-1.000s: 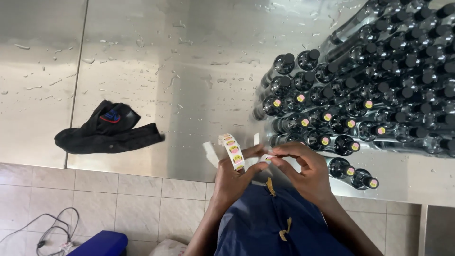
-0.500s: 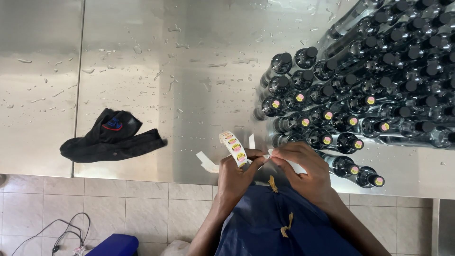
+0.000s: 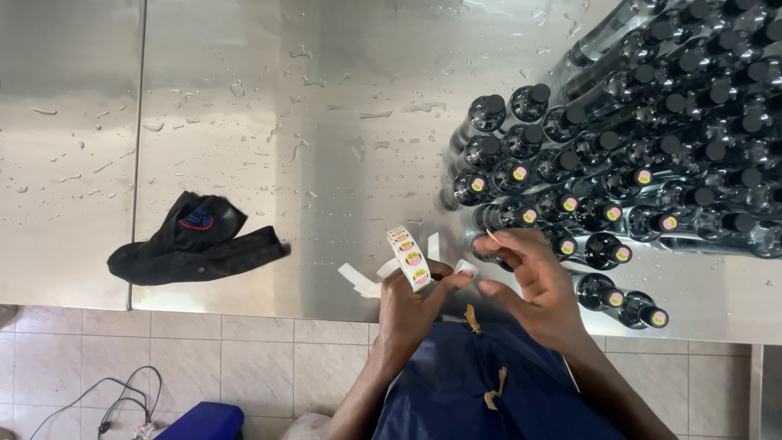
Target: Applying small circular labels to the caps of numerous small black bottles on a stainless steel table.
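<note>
My left hand [image 3: 415, 305] grips a roll of round yellow-and-pink stickers [image 3: 409, 257], with white backing strip [image 3: 358, 279] trailing left of it. My right hand [image 3: 533, 281] has lifted toward the nearest dark bottles [image 3: 599, 248]; a small sticker [image 3: 490, 235] sits on its raised fingertips, close to a bottle cap. Many black-capped bottles [image 3: 652, 122] stand packed on the steel table [image 3: 326, 98]. Several caps in the near rows carry stickers; those farther back are bare.
A crumpled black cloth [image 3: 195, 240] lies on the table at left. Water drops dot the steel surface. Below the table edge are pale floor tiles [image 3: 244, 358], a grey cable [image 3: 98, 403] and a blue object [image 3: 199, 420]. I wear a blue apron [image 3: 481, 383].
My right hand has left the roll with a sticker on its fingertips and moved up toward the nearest bottle. My left hand still holds the roll.
</note>
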